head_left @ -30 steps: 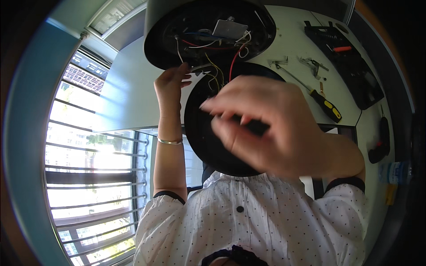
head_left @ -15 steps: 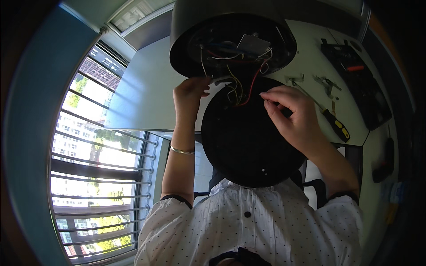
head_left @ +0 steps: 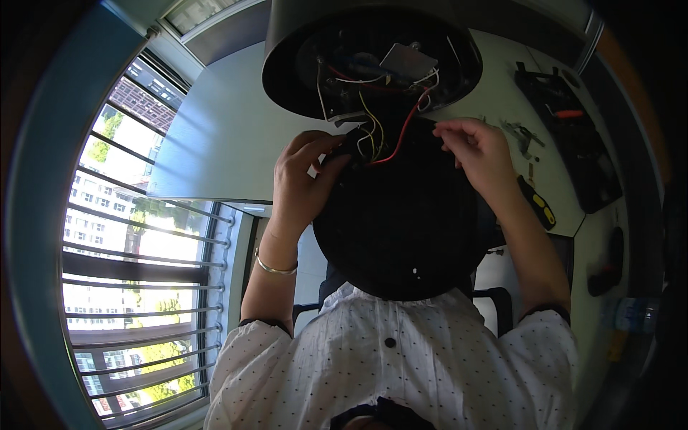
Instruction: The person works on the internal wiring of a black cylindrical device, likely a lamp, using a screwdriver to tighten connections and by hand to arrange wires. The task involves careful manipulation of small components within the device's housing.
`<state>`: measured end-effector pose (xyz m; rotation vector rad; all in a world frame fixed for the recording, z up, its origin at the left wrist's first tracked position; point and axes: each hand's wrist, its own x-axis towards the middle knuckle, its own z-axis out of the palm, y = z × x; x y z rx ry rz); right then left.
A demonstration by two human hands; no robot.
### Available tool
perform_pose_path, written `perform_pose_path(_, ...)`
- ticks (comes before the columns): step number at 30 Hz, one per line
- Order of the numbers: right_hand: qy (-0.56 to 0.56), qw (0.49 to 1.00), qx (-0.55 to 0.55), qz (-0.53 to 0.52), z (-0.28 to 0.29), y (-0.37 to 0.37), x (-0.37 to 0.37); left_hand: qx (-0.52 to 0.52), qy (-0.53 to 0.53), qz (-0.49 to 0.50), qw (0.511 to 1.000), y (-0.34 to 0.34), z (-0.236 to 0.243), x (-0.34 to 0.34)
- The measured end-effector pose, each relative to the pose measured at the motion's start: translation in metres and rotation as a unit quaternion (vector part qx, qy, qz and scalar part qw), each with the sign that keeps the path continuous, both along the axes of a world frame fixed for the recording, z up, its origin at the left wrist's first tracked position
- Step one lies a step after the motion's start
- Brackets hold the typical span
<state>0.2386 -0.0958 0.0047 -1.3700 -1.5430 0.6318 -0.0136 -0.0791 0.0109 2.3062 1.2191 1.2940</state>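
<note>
A black round housing (head_left: 373, 64) lies open on the white table (head_left: 215, 129), with a small grey board and red, yellow and white wires (head_left: 380, 136) inside. The wires run down to a black round plate (head_left: 401, 229) held in front of my chest. My left hand (head_left: 304, 175), with a thin bracelet on its wrist, grips the plate's upper left rim right beside the wires. My right hand (head_left: 476, 150) pinches the plate's upper right rim. What lies under its fingertips is hidden.
A black tool case (head_left: 573, 143) with a red-handled tool lies at the right of the table. A yellow-and-black screwdriver (head_left: 537, 204) and small metal parts (head_left: 523, 132) are near my right wrist. A barred window (head_left: 136, 287) fills the left. A dark chair (head_left: 494, 301) stands below.
My right hand, raised close to the camera a second ago, has dropped back to the plate's upper rim. My left hand stays at the wires. The view has shifted slightly.
</note>
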Motion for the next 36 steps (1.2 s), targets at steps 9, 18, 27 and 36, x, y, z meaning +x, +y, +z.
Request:
perform_pose_path(9, 0.112, 0.973, -0.165, 0.112, 0.018, 0.030, -0.010, 0.020, 0.084, -0.099, 0.991, 0.012, 0.012, 0.011)
perform_pose_path(18, 0.218, 0.925, -0.241, 0.197, 0.009, 0.040, -0.017, 0.031, 0.051, -0.212, 0.975, 0.028, 0.005, -0.003)
perform_pose_path(27, 0.219, 0.911, -0.269, 0.222, 0.005, 0.043, -0.021, -0.013, 0.010, -0.220, 0.975, 0.008, 0.000, -0.015)
perform_pose_path(36, 0.225, 0.898, -0.271, 0.265, 0.001, 0.047, -0.027, -0.120, -0.170, -0.230, 0.951, 0.007, -0.019, -0.013)
